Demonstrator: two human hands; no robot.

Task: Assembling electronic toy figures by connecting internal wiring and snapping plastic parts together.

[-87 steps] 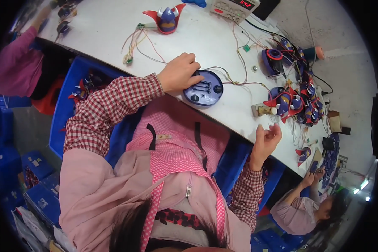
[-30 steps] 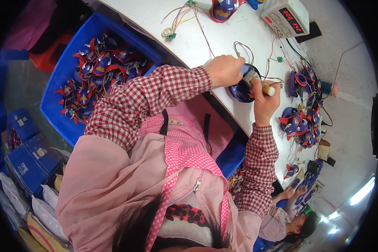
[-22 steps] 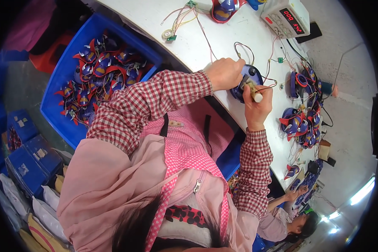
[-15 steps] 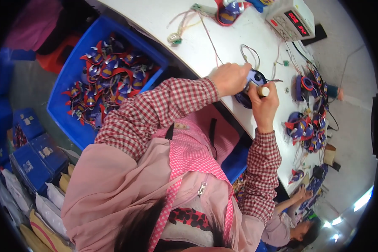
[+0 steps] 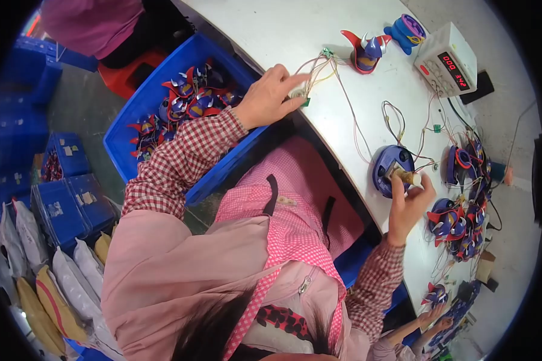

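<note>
Since the earlier frame, we see the left hand (image 5: pixel 268 101) shift leftward off the round purple base (image 5: pixel 385 165). On the left, a blue bin (image 5: pixel 117 147) holds red-and-purple toys (image 5: pixel 189 107). Next, that hand spreads its fingers, unclenched, about a small wired disc (image 5: pixel 297 92) at the edge of the bench (image 5: pixel 367 108). Farther right, the base lies on the bench; the right hand (image 5: pixel 408 210) brackets a pale-ended cylinder (image 5: pixel 409 177) over it, whether gripping we cannot tell.

White table (image 5: pixel 271 30) with round purple unit (image 5: pixel 383 161), horned toy (image 5: pixel 367 58), power supply (image 5: pixel 443 55).
</note>
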